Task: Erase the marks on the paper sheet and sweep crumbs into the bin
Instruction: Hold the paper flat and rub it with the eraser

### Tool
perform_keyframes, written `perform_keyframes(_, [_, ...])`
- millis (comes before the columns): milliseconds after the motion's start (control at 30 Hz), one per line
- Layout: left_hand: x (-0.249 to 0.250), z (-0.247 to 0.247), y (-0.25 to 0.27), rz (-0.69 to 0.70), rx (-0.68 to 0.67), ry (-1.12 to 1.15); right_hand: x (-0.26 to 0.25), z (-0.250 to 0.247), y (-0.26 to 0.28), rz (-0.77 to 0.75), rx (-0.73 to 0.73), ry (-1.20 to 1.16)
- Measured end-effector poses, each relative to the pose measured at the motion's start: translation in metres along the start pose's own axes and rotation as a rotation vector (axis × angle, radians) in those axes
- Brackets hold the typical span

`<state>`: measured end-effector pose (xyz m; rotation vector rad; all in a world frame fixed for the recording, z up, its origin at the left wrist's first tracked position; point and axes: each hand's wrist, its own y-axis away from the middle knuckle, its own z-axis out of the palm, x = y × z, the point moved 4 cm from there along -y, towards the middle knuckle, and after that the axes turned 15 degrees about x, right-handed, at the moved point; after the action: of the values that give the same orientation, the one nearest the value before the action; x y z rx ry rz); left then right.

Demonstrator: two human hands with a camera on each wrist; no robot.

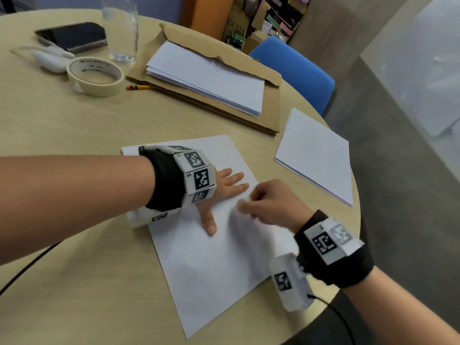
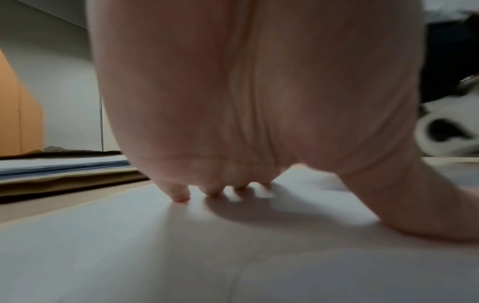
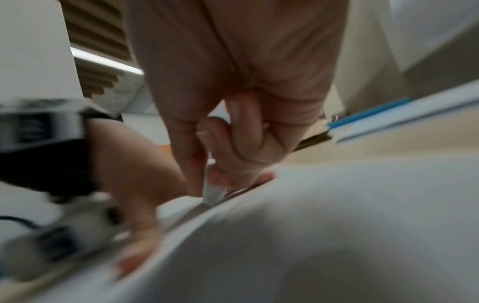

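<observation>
Pinching a white eraser on the paper sheet, right hand worked just beside the flat, spread left hand pinning it

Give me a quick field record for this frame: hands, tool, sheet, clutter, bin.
left hand: flat on the paper sheet, fingers spread, pinning it
right hand: pinches a white eraser, tip on the sheet; motion-blurred
marks: none legible on the sheet
table: round, light wood
clutter: tape roll, pencil, phone, paper stack on brown envelope, second stack
bin: not in view
</observation>
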<state>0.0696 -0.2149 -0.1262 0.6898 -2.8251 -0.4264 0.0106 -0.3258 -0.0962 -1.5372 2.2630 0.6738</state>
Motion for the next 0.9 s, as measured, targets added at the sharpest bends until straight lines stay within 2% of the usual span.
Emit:
perform_keyframes(67, [0.0,0.001,-0.001,0.001,0.003,0.002,-0.008,0.017,0.009,-0.076,-0.076,0.052])
perform_keyframes(100, [0.0,0.001,-0.001,0.002,0.005,0.0,-0.004,0.016,0.008,-0.067,-0.046,0.08])
perform_keyframes(200, [0.0,0.003,-0.002,0.002,0.011,-0.008,0.02,-0.011,-0.009,0.092,0.127,0.084])
perform_keyframes(267, [0.0,0.002,-0.002,0.0,0.01,-0.011,0.026,-0.023,-0.015,0.154,0.172,0.05])
perform_keyframes(333, [0.0,0.003,-0.002,0.001,0.009,-0.008,0.022,-0.018,-0.013,0.142,0.165,0.03])
perform_keyframes(467, [-0.004,0.005,-0.003,-0.002,0.016,0.015,0.015,0.004,-0.003,0.095,0.057,-0.025])
perform_keyframes(633, [-0.001,0.003,-0.002,-0.005,0.01,-0.003,0.044,-0.025,-0.016,0.277,0.151,-0.097])
perform_keyframes(733, [-0.001,0.002,-0.001,-0.007,0.01,-0.002,0.052,-0.037,-0.015,0.384,0.208,-0.258])
perform_keyframes(800, [-0.001,0.002,-0.001,-0.013,0.015,0.002,0.045,-0.037,-0.014,0.344,0.204,-0.323])
perform_keyframes(900, [0.0,0.002,-0.001,-0.016,0.009,-0.01,0.025,-0.018,-0.008,0.19,0.066,-0.169])
